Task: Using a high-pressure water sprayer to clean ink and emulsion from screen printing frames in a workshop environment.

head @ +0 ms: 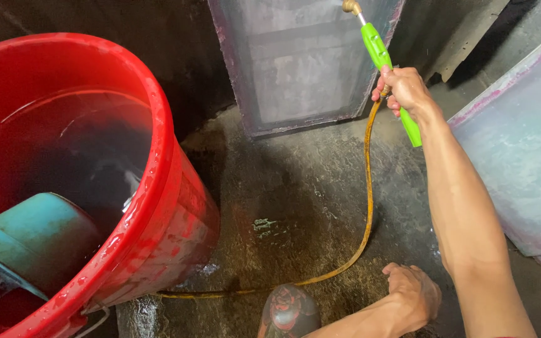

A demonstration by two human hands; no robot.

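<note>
Fingers (pixel 388 87) of the right hand (pixel 402 87) are wrapped tight round a bright green spray wand (pixel 380 53), its brass nozzle (pixel 350 7) pointing at a grey framed screen (pixel 295 62) leaning on the wall. The left hand (pixel 416 293) rests on the wet concrete floor (pixel 295 181), fingers loosely curled and holding nothing as far as I can tell. A yellow hose (pixel 368 188) runs from the wand down across the floor toward the big red tub (pixel 164 163) of water, where a teal container (pixel 32 235) sits.

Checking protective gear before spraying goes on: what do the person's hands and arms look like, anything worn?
Both are bare: no gloves, sleeves, watch or rings show on the right hand or the left hand. Both forearms are uncovered and wet-looking. No markings show on them.
</note>
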